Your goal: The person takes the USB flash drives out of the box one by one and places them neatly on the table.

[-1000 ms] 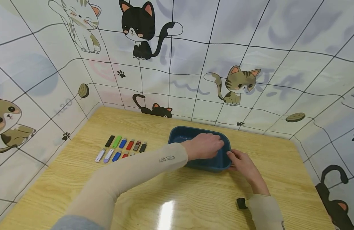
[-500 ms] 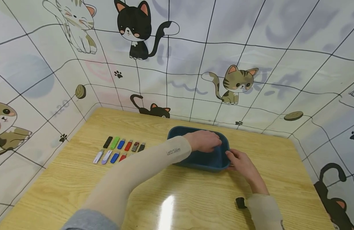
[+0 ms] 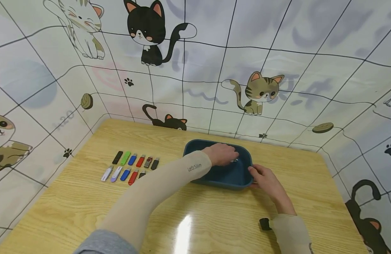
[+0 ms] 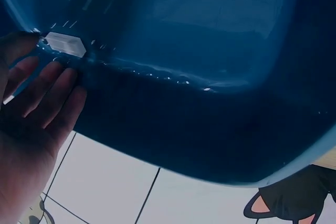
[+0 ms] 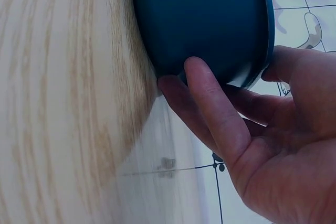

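Observation:
A dark blue plastic bin (image 3: 231,184) sits on the table. My left hand (image 3: 221,154) reaches down inside it, palm and relaxed fingers showing in the left wrist view. By the thumb and fingertips lies a small pale, shiny piece (image 4: 65,44) on the bin floor, perhaps a USB stick; no firm grip on it shows. At the near right corner my right hand (image 3: 266,181) holds the bin, thumb at the rim and other fingers against the outer wall and underside. Two rows of USB sticks (image 3: 140,161) lie to the left, partly hidden by the left sleeve.
The wooden table (image 3: 220,218) meets a cat-print sheet (image 3: 205,70) at its back and sides. The front row holds a white USB stick (image 3: 107,173) and a red one (image 3: 133,177). A small black block (image 3: 265,224) is beside the right sleeve.
My left hand has shifted left inside the bin, and a shiny bit now shows beside its fingertips. My right hand keeps its hold on the corner.

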`<state>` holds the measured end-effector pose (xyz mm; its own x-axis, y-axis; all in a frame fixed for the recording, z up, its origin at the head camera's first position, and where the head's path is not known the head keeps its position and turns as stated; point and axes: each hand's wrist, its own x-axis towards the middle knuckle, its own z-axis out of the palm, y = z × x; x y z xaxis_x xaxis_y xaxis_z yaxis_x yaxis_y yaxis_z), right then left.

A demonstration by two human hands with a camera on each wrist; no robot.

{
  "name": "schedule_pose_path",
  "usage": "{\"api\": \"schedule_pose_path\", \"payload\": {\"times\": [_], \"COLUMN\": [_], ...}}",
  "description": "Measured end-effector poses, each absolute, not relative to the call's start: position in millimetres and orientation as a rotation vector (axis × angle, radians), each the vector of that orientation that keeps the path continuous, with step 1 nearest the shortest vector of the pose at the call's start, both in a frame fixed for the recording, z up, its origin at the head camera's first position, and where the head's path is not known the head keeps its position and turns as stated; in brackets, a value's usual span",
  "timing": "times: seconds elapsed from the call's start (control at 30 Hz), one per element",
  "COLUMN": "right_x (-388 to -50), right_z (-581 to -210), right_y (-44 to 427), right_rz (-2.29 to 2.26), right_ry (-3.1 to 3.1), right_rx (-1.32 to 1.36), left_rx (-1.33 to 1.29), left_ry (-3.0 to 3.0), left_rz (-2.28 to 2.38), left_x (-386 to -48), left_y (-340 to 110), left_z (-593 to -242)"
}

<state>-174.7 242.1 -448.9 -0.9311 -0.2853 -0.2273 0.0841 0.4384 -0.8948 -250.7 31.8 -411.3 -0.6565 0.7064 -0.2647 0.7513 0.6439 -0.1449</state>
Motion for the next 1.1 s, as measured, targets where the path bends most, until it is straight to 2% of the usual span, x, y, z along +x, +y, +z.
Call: {"api": "schedule_pose_path", "payload": {"times": [1.1], "right_x": [-174.2], "right_z": [-447.9], "right_y": [241.0], "right_rz": [-1.481], "right_ry": [2.357], "right_rx": [-0.178], "left_rx": [1.227], "left_ry": [2.727], "left_rz": [-0.392], "left_x": [-249.6], "left_y": [42.5], "left_z": [-431.2]}}
